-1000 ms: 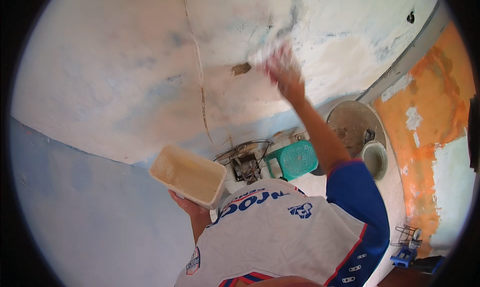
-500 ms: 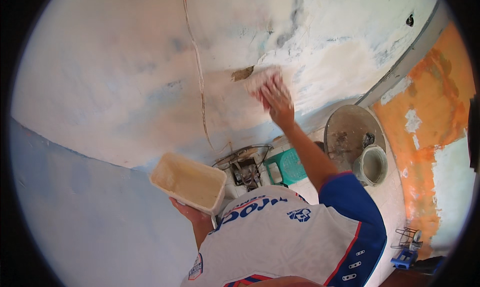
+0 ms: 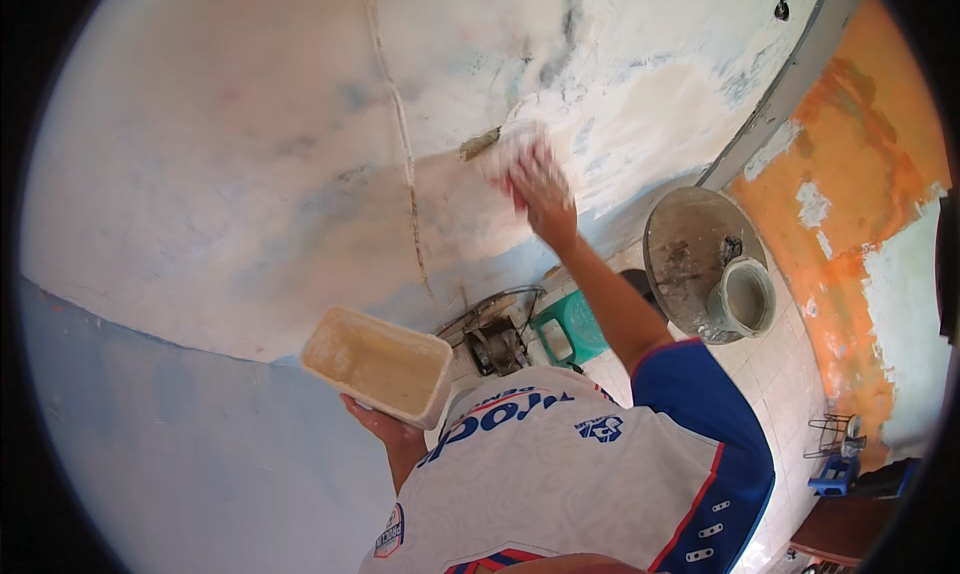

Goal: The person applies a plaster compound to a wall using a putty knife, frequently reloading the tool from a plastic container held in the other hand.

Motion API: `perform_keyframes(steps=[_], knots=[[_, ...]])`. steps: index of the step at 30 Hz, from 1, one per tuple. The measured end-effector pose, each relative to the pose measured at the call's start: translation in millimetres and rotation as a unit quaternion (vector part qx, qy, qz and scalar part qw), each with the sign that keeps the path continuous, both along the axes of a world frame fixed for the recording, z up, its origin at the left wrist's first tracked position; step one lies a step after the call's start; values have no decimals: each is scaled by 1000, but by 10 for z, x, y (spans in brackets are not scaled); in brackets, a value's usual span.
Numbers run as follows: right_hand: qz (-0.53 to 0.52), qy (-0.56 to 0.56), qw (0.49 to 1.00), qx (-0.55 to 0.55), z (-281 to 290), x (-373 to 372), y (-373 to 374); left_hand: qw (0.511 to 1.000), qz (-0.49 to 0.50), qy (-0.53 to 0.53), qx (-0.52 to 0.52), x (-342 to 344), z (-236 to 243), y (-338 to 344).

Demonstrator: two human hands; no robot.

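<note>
My right hand (image 3: 540, 194) is raised against the patchy white wall (image 3: 230, 144), closed around a blurred pinkish-white pad or tool (image 3: 515, 154) that I cannot make out clearly. It is just below and right of a small dark hole (image 3: 478, 144) in the plaster. A long filled groove (image 3: 400, 124) runs vertically left of the hole. My left hand (image 3: 385, 414) grips a cream rectangular tub (image 3: 375, 359) from below, low in front of the wall; its inside shows pale residue, and most of the fingers are hidden under it.
Along the wall's foot are a metal-framed machine (image 3: 497, 346) with cable, a green plastic item (image 3: 570, 314), a round grimy board (image 3: 680, 254) and a grey bucket (image 3: 740, 299). An orange patched wall (image 3: 830, 174) stands right, near a blue stool (image 3: 833, 479). A blue wall (image 3: 150, 424) is left.
From a second ago my right hand has moved down and slightly left on the wall, still blurred. The tub sits slightly lower in view, and the view has shifted a little.
</note>
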State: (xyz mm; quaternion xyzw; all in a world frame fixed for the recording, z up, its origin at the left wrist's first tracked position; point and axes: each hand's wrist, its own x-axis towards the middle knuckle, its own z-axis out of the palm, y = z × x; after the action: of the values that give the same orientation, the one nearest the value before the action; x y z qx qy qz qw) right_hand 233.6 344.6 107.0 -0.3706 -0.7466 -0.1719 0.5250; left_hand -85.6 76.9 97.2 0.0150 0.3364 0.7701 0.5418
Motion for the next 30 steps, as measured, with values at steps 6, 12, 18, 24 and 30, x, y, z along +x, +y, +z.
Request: perform_keyframes(steps=[6, 12, 18, 24, 30], knots=[[-128, 43, 987, 88, 1083, -1, -158, 998, -42, -32, 41, -520, -129, 154], [-154, 73, 983, 73, 1776, 1, 284, 997, -73, -20, 35, -590, 210, 245], [-142, 75, 976, -148, -338, -354, -581, 991, -128, -44, 10, -890, -85, 216], [-196, 107, 970, 96, 1673, -36, -398, 981, -171, -87, 21, -1006, -134, 140], [-214, 11, 933, 288, 3801, -31, 18, 978, -196, -63, 24, -1158, 38, 140]])
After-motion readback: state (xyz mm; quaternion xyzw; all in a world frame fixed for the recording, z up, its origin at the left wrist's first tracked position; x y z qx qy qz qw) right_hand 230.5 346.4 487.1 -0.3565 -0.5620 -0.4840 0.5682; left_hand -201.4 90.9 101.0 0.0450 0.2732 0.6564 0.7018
